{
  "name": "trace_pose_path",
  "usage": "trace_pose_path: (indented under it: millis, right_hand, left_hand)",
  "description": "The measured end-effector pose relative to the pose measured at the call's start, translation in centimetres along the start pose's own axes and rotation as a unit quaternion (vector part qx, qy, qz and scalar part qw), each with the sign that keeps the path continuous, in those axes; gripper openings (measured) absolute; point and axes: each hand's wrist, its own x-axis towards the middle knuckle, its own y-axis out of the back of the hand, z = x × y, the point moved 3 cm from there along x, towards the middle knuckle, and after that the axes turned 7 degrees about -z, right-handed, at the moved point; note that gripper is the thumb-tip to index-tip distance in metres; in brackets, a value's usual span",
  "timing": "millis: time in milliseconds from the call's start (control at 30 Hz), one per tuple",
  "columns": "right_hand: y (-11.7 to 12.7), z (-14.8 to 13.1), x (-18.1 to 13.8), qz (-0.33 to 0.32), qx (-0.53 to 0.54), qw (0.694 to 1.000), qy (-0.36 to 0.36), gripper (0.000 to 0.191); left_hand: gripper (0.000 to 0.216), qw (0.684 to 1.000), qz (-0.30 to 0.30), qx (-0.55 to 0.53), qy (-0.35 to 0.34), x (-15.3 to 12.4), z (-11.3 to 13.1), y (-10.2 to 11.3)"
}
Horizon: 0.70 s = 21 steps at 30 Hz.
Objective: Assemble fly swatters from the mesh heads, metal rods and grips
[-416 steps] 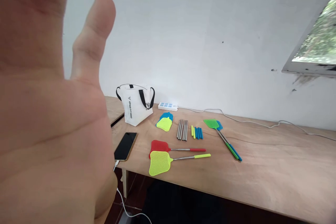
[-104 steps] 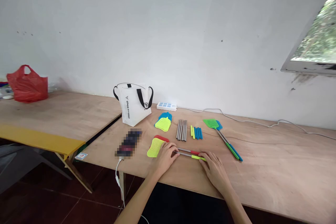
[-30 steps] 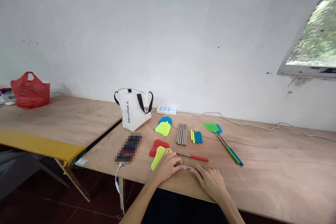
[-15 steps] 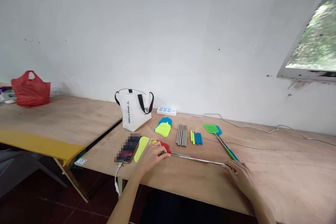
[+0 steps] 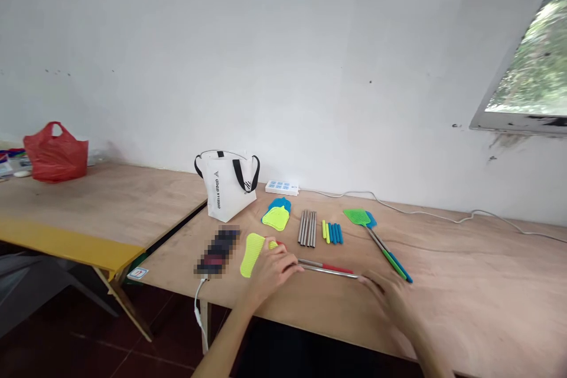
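Observation:
My left hand (image 5: 271,267) is closed round the neck of a yellow fly swatter (image 5: 251,247), whose mesh head sticks out to the left of my fingers. Its metal rod (image 5: 330,272) runs right into my right hand (image 5: 386,297). That hand is blurred by motion and curled round the rod's handle end. A red fly swatter (image 5: 331,268) lies just behind the rod, its head mostly hidden by my left hand. Both hands are low over the wooden table (image 5: 465,295) near its front edge.
Behind lie a white tote bag (image 5: 228,186), a power strip (image 5: 282,188), loose swatter heads (image 5: 277,217), metal rods (image 5: 307,228), coloured handles (image 5: 332,231) and two assembled swatters (image 5: 381,242). A phone (image 5: 217,251) lies left. A red bag (image 5: 55,152) sits on the neighbouring table.
The yellow swatter's rod, pulled out long half a second ago, is now shorter. My right hand has moved left along it towards my left hand, which shifted slightly right.

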Motion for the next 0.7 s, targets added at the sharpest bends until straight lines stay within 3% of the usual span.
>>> trace_pose_path:
  millis: [133, 300, 400, 533, 700]
  right_hand:
    - [-3.8, -5.4, 0.5, -0.036, -0.055, 0.998, -0.006, 0.048]
    - [-5.7, -7.9, 0.7, -0.041, -0.053, 0.998, 0.022, 0.040]
    - [-4.9, -7.5, 0.9, 0.009, -0.037, 0.998, 0.051, 0.038]
    - [-4.3, -4.7, 0.8, 0.074, -0.045, 0.996, 0.003, 0.035]
    - [-5.0, -1.4, 0.8, 0.054, -0.008, 0.997, -0.051, 0.035]
  left_hand:
    - [0.033, 0.998, -0.045, -0.013, -0.046, 0.3, 2.5, -3.4]
    - [0.032, 0.993, -0.096, -0.064, 0.016, -0.2, 1.1, -5.0]
    - [0.033, 0.989, -0.110, -0.082, 0.055, -0.3, 0.1, -5.2]
    - [0.030, 0.985, -0.123, -0.089, 0.084, -0.4, -0.3, -5.3]
    - [0.029, 0.978, -0.137, -0.109, 0.116, -0.5, -0.3, -5.0]
